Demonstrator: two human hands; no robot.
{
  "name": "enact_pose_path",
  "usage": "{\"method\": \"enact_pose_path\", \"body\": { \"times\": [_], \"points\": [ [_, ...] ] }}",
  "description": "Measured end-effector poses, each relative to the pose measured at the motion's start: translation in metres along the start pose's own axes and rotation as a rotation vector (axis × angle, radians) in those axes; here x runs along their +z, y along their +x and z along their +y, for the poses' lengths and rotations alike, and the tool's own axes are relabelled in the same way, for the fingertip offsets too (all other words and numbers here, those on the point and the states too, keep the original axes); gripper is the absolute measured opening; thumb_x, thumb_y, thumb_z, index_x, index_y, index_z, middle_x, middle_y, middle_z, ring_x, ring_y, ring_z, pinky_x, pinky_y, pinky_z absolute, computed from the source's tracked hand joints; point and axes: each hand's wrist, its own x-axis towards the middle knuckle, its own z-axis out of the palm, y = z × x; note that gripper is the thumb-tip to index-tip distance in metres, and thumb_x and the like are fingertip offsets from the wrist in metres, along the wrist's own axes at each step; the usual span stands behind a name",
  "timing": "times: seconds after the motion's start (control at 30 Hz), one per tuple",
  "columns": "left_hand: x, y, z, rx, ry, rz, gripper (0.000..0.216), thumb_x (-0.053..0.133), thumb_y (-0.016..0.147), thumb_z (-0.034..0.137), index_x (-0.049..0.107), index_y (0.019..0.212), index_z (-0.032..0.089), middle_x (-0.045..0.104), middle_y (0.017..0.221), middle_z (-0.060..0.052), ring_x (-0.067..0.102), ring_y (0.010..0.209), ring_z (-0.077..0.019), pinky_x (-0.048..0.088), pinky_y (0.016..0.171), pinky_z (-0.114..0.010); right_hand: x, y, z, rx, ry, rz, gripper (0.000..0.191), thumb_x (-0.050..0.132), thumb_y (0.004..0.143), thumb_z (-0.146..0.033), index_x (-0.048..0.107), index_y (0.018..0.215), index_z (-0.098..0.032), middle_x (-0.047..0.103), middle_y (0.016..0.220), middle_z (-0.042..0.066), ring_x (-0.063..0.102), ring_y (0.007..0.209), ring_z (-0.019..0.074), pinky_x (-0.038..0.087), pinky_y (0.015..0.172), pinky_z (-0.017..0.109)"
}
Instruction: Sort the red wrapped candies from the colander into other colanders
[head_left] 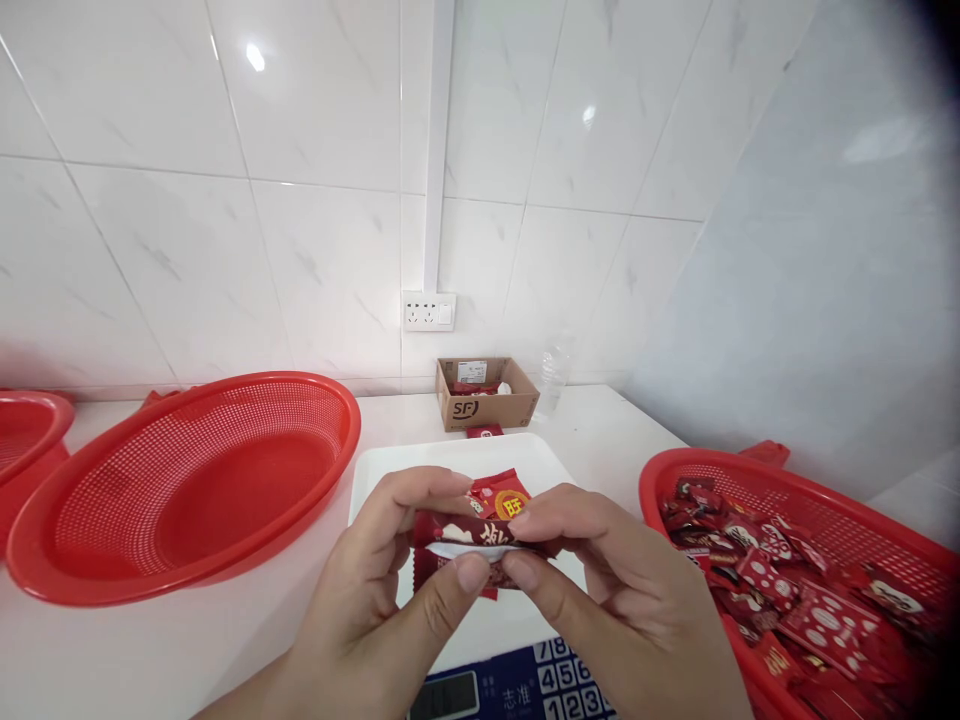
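Both hands meet over the white pan (pixel 375 470) of a scale. My left hand (pixel 375 600) and my right hand (pixel 622 590) pinch a small bunch of red wrapped candies (pixel 480 525) between thumbs and fingers, each closed on one end of the bunch. One wrapper shows a yellow and red round label. The candies are held just above the pan. The scale's blue panel with number keys (pixel 555 685) shows below my hands.
A large empty red mesh basket (pixel 187 480) lies at the left, with another red basket (pixel 30 420) beyond it. A red basket (pixel 825 500) with several wrapped candies is at the right. A small cardboard box (pixel 487 395), a clear bottle (pixel 553 375) and a wall socket (pixel 429 311) are at the back.
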Motion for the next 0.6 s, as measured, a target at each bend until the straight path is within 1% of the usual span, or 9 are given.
{"method": "enact_pose_path", "body": {
  "times": [0.1,0.27,0.37,0.47,0.57,0.6],
  "points": [
    [0.0008,-0.0002,-0.0005,0.007,-0.042,0.023,0.021,0.063,0.089,0.023,0.063,0.105,0.035,0.066,0.095,0.004,0.065,0.084,-0.0108,0.059,0.073,-0.019,-0.0006,-0.0002,-0.0001,0.012,0.019,0.001,0.023,0.066,0.08,-0.011,0.066,0.091,-0.032,0.068,0.081,-0.006,0.063,0.07,0.0111,0.054,0.064,0.022],
    [-0.0044,-0.0031,-0.0021,-0.02,-0.012,-0.005,0.02,0.057,0.092,0.025,0.061,0.107,0.038,0.066,0.097,0.005,0.065,0.09,-0.0116,0.059,0.077,-0.021,-0.0014,0.0006,-0.0002,0.015,0.023,0.004,0.024,0.066,0.08,-0.011,0.067,0.091,-0.032,0.069,0.08,-0.006,0.063,0.071,0.0111,0.054,0.064,0.021],
    [-0.0069,-0.0035,-0.0031,-0.025,-0.015,0.007,0.019,0.054,0.094,0.026,0.061,0.107,0.038,0.066,0.097,0.005,0.064,0.093,-0.0123,0.059,0.078,-0.021,-0.0003,0.0005,-0.0019,0.025,0.025,0.015,0.022,0.066,0.079,-0.012,0.068,0.089,-0.031,0.069,0.08,-0.005,0.063,0.071,0.0119,0.055,0.064,0.022],
    [-0.0064,-0.0018,-0.0034,-0.029,-0.029,0.019,0.018,0.055,0.093,0.026,0.062,0.105,0.037,0.066,0.097,0.004,0.065,0.092,-0.0114,0.059,0.077,-0.018,0.0002,0.0001,-0.0029,0.034,0.032,0.032,0.019,0.066,0.08,-0.014,0.068,0.089,-0.03,0.069,0.08,-0.003,0.063,0.071,0.013,0.055,0.064,0.024],
    [-0.0039,-0.0001,-0.0026,-0.032,-0.035,0.043,0.017,0.058,0.092,0.027,0.063,0.105,0.036,0.067,0.095,0.004,0.065,0.09,-0.0106,0.058,0.076,-0.017,-0.0018,0.001,-0.0009,0.099,0.011,0.056,0.02,0.068,0.079,-0.02,0.068,0.096,-0.03,0.07,0.083,-0.001,0.064,0.071,0.0141,0.055,0.063,0.024],
    [-0.0029,0.0002,-0.0023,-0.036,-0.036,0.051,0.016,0.059,0.091,0.028,0.063,0.104,0.036,0.067,0.094,0.004,0.066,0.089,-0.0107,0.058,0.076,-0.017,-0.0028,0.0018,0.0002,0.127,0.004,0.044,0.02,0.07,0.079,-0.023,0.068,0.098,-0.029,0.071,0.083,-0.001,0.065,0.071,0.0143,0.055,0.061,0.024]
  ]
}}
